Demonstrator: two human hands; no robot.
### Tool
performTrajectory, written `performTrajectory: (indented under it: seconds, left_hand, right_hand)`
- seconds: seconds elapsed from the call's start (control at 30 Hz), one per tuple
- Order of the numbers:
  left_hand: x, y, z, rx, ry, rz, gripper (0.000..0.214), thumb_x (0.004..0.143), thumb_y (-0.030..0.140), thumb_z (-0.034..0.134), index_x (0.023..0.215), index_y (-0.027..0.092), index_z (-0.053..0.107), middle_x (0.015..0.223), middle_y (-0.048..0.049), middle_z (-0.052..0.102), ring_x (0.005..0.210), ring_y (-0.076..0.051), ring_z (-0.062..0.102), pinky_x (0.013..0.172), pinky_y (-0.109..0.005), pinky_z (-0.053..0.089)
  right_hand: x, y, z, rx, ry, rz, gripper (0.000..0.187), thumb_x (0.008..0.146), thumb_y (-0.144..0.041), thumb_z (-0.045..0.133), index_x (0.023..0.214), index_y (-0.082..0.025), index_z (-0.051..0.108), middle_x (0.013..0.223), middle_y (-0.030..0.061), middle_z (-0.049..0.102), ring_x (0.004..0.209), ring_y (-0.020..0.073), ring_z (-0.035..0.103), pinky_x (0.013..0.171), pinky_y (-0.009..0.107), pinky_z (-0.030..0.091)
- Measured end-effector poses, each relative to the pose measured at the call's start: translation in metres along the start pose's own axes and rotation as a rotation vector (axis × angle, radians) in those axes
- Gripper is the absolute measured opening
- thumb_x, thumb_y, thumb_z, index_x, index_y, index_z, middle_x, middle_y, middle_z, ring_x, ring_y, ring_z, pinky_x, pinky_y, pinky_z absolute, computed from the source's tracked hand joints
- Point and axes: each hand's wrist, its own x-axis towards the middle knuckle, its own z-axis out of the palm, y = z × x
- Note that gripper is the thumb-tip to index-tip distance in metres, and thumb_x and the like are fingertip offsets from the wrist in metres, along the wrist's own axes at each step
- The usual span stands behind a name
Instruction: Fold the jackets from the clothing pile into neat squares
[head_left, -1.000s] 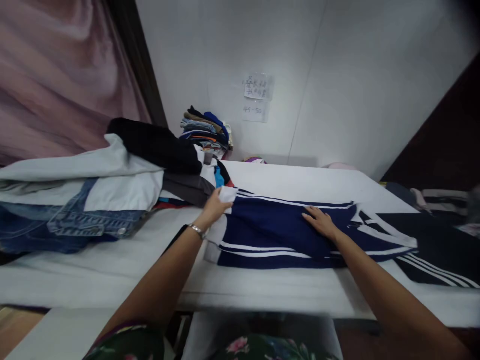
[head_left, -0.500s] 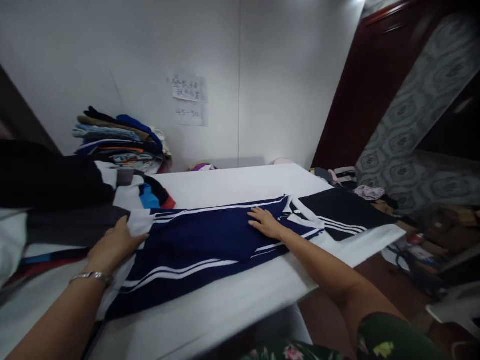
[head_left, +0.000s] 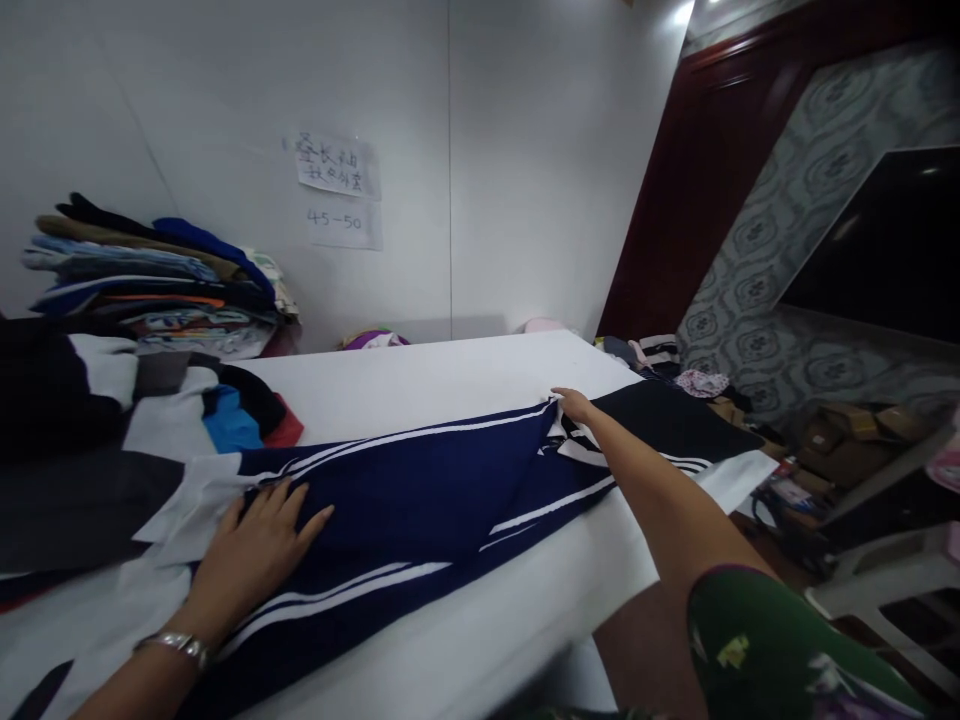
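The blue garment point(head_left: 405, 490) is touched by the left hand point(head_left: 259, 545), fingers spread, and apparently pinched by the right hand point(head_left: 576, 404).

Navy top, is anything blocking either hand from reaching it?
Nothing visible is in the way. The left hand rests on the navy top near its white end, and the right hand is at its collar end. The black garment lies beyond the collar, not between.
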Motion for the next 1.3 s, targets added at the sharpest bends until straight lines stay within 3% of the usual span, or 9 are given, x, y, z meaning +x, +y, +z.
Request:
performTrajectory:
  seconds: [0.2,0.43,0.57,0.73,0.9,0.97,1.13,1.3]
  left_hand:
    - [0.000,0.002,-0.001,0.179,-0.012,0.012,0.055,0.079,0.013,0.035,0.118,0.035,0.066,0.133,-0.0078,0.058,0.132,-0.037,0.038,0.106,-0.058,0.026]
    - [-0.002,0.000,0.006,0.173,0.124,0.080,0.054,0.083,0.008,0.030,0.112,0.026,0.071,0.129,-0.0162,0.058,0.127,-0.040,0.043,0.100,-0.058,0.032]
    - [-0.003,0.004,0.000,0.206,0.103,0.080,0.052,0.087,0.009,0.030,0.115,0.026,0.069,0.130,-0.0174,0.056,0.127,-0.040,0.043,0.098,-0.057,0.033]
    - [-0.002,0.010,-0.009,0.230,0.073,0.079,0.047,0.090,0.013,0.031,0.118,0.025,0.067,0.132,-0.0200,0.053,0.127,-0.040,0.042,0.098,-0.057,0.032]
    - [-0.003,0.010,-0.009,0.158,0.082,0.081,0.050,0.092,0.016,0.024,0.117,0.021,0.067,0.131,-0.0213,0.052,0.127,-0.041,0.040,0.097,-0.058,0.032]
    - [-0.003,0.010,-0.009,0.111,0.088,0.073,0.049,0.092,0.019,0.024,0.116,0.020,0.067,0.131,-0.0210,0.052,0.128,-0.041,0.039,0.097,-0.059,0.031]
    - [-0.002,0.012,-0.008,0.023,0.066,0.021,0.045,0.092,0.029,0.029,0.120,0.016,0.063,0.134,-0.0200,0.050,0.129,-0.039,0.037,0.101,-0.058,0.028]
    - [0.001,0.012,-0.006,-0.160,0.077,-0.074,0.047,0.090,0.041,0.032,0.117,0.017,0.062,0.136,-0.0171,0.051,0.132,-0.035,0.036,0.107,-0.056,0.023]
  right_hand:
    - [0.019,0.012,0.011,-0.019,-0.065,0.058,0.026,0.092,-0.024,0.048,0.108,-0.019,0.068,0.122,0.0063,0.063,0.115,0.0201,0.055,0.099,0.030,0.040]
    - [0.011,0.031,0.024,-0.004,-0.041,0.174,0.024,0.093,-0.027,0.043,0.100,-0.020,0.065,0.101,0.0072,0.070,0.094,0.0210,0.063,0.083,0.032,0.045]
    - [0.005,0.025,0.020,0.024,0.004,0.195,0.021,0.089,-0.023,0.047,0.097,-0.019,0.066,0.105,0.0085,0.069,0.100,0.0228,0.061,0.086,0.033,0.044]
    - [-0.033,0.002,0.009,0.096,0.125,0.070,0.029,0.088,-0.024,0.047,0.111,-0.022,0.065,0.132,0.0059,0.057,0.124,0.0201,0.048,0.099,0.031,0.039]
    - [-0.107,-0.013,0.012,0.293,0.118,-0.176,0.029,0.090,-0.035,0.046,0.103,-0.022,0.069,0.097,0.0034,0.071,0.083,0.0184,0.064,0.077,0.030,0.049]
    - [-0.126,-0.012,0.018,0.228,0.108,-0.204,0.030,0.090,-0.037,0.049,0.104,-0.020,0.069,0.094,0.0055,0.071,0.082,0.0197,0.064,0.075,0.030,0.048]
    - [-0.132,-0.003,0.029,-0.031,0.102,-0.225,0.022,0.091,-0.030,0.049,0.093,-0.020,0.068,0.095,0.0077,0.068,0.090,0.0208,0.061,0.077,0.029,0.044]
    - [-0.127,0.003,0.028,-0.039,0.117,-0.162,0.022,0.091,-0.030,0.048,0.087,-0.022,0.067,0.089,0.0058,0.068,0.083,0.0206,0.061,0.069,0.029,0.043]
